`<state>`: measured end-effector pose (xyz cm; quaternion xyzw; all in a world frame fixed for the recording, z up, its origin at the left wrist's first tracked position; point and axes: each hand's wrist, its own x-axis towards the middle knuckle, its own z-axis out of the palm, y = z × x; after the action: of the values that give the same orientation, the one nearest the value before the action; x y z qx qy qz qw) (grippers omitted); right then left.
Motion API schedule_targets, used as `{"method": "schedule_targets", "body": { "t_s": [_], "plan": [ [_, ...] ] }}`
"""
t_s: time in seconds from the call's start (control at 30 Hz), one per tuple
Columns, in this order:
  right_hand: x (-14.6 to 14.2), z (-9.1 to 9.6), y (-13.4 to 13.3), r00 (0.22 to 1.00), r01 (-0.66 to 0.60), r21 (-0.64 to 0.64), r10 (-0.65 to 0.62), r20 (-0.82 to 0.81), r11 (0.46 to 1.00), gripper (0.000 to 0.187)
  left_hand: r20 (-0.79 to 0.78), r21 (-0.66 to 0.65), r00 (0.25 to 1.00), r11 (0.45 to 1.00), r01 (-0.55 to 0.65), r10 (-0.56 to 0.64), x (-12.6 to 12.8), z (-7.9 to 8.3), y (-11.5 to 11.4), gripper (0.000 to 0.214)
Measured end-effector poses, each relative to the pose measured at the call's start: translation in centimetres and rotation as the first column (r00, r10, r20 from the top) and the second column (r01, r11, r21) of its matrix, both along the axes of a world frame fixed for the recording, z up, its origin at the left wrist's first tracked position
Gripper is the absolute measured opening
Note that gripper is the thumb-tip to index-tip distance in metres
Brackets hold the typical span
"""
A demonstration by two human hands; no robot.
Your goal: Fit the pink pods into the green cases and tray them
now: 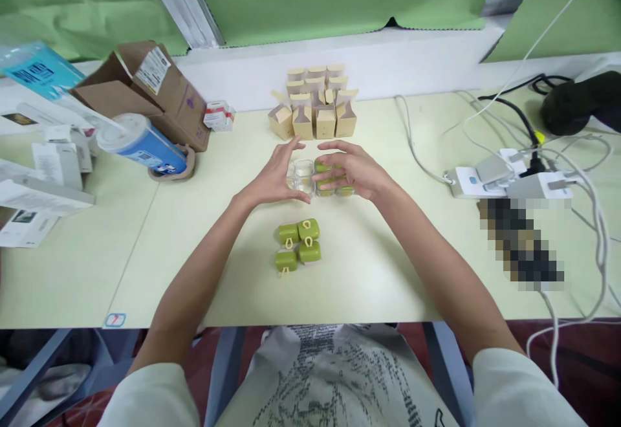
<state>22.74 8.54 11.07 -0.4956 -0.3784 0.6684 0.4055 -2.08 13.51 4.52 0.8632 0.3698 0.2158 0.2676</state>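
Observation:
My left hand (275, 176) curves round the left side of a group of small clear containers (305, 169), its thumb and fingers apart. Whether it touches them I cannot tell. From the right, my right hand (359, 169) hangs with spread fingers over small green items (326, 186) set beside the clear containers, partly hiding them. Both hands are open with nothing gripped. Nearer to me lies a cluster of several small green cases (309, 251) with pale yellow loops.
Several open small tan boxes (325, 121) stand in rows by the wall. At left are an opened brown carton (162, 100), a blue tumbler (150, 149) and white boxes (58, 162). To the right lie a power strip (473, 182) and tangled white cables (599, 220).

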Motion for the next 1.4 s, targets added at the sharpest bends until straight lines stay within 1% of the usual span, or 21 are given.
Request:
{"method": "schedule_targets", "body": {
  "t_s": [0.1,0.23,0.3,0.43,0.5,0.6,0.67,0.83,0.9,0.97,1.03,1.17,1.27,1.4],
  "plan": [
    [0.0,-0.2,-0.2,1.000,0.012,-0.012,-0.012,0.003,1.000,0.033,0.012,-0.051,0.999,0.997,0.053,-0.052,1.5,-0.1,0.9,0.170],
    [0.0,-0.3,-0.1,0.997,0.081,0.026,-0.081,-0.007,0.996,0.030,-0.026,-0.052,0.992,0.992,0.118,-0.120,3.4,-0.7,1.7,0.173],
    [0.0,-0.5,0.0,0.996,0.094,0.012,-0.094,-0.008,0.995,0.031,-0.047,-0.043,0.992,0.992,0.119,-0.121,3.8,-1.0,1.8,0.176],
    [-0.1,-1.2,0.4,0.995,0.092,-0.039,-0.093,-0.035,0.995,0.041,-0.076,-0.048,0.991,0.993,0.110,-0.113,3.9,-1.5,1.7,0.178],
    [-0.1,-1.2,0.6,0.995,0.073,-0.062,-0.076,-0.058,0.995,0.040,-0.073,-0.058,0.990,0.992,0.115,-0.119,4.0,-1.9,1.5,0.178],
    [-0.3,-1.1,0.8,0.996,-0.029,-0.098,0.021,-0.082,0.995,0.027,-0.060,-0.064,0.991,0.991,0.116,-0.120,4.2,-2.2,1.4,0.174],
    [-0.7,-1.1,0.9,0.995,-0.065,-0.109,0.056,-0.086,0.992,0.021,-0.049,-0.074,0.992,0.990,0.116,-0.120,4.2,-2.3,1.5,0.172],
    [-1.8,-1.3,0.8,0.996,0.039,-0.101,-0.047,-0.075,0.994,0.023,-0.074,-0.054,0.990,0.992,0.115,-0.119,3.9,-1.7,1.7,0.178],
    [-2.0,-1.4,0.8,0.995,0.045,-0.103,-0.053,-0.079,0.994,0.024,-0.094,-0.038,0.991,0.995,0.095,-0.099,3.9,-1.6,1.7,0.177],
    [-2.1,-1.6,0.8,0.996,0.043,-0.094,-0.050,-0.076,0.995,0.021,-0.090,-0.013,0.993,0.997,0.081,-0.082,4.2,-1.7,1.6,0.174],
    [-2.2,-1.8,0.8,0.995,0.067,-0.071,-0.072,-0.063,0.995,0.017,-0.069,0.025,0.995,0.997,0.072,-0.070,4.5,-2.0,1.4,0.170],
    [-2.6,-2.4,0.9,0.991,0.129,-0.019,-0.130,-0.033,0.991,0.018,-0.052,0.066,0.998,0.997,0.043,-0.039,5.0,-2.6,1.3,0.162],
    [-2.7,-2.6,1.0,0.987,0.158,-0.011,-0.159,-0.021,0.987,0.018,-0.042,0.072,0.999,0.997,0.027,-0.024,5.0,-2.7,1.3,0.161],
    [-2.7,-2.3,0.8,0.984,0.177,-0.013,-0.177,-0.005,0.984,0.020,-0.039,0.057,0.999,0.998,-0.008,0.010,4.9,-2.7,1.2,0.165]
  ]
}}
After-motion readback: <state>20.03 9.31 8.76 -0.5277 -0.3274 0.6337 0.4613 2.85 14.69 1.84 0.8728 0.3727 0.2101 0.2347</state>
